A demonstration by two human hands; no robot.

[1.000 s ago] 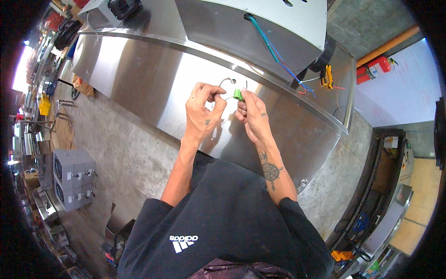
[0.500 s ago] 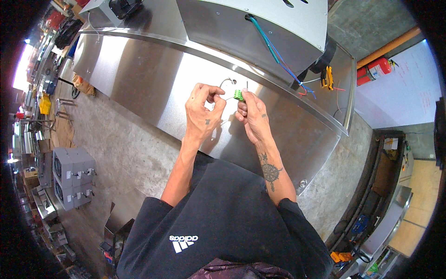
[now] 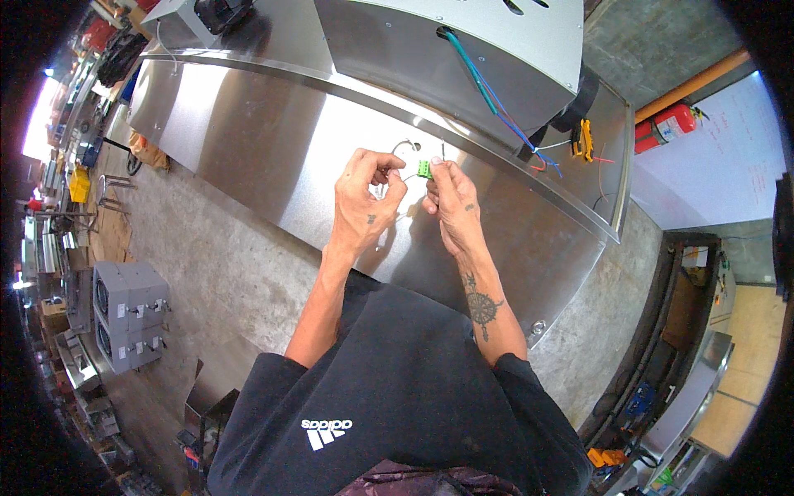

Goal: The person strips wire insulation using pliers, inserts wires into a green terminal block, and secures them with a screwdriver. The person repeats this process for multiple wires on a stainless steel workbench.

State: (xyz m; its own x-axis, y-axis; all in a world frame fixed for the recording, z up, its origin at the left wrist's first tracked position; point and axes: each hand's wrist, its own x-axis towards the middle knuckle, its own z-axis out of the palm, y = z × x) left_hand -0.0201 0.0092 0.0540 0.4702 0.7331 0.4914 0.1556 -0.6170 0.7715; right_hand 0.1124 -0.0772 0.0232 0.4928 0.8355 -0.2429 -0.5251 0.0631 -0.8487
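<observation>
Over the bright steel panel, my right hand pinches a small green terminal block between thumb and fingers. A thin dark rod sticks up just past that thumb; what it belongs to is hidden. Close by on the left, my left hand is closed in a pinch on a thin pale wire, which runs to the block's left side. Whether the wire's end sits inside the block is too small to tell. A grey cable curves out of a round hole in the panel toward my left fingers.
A large metal housing stands beyond the panel, with blue and green wires hanging from it. Yellow-black pliers lie at its right. A fire extinguisher is farther right. Grey boxed units stand on the floor at left.
My left hand has shifted slightly right, its fingertips a little nearer the green terminal block. My right hand has turned slightly and still grips the block.
</observation>
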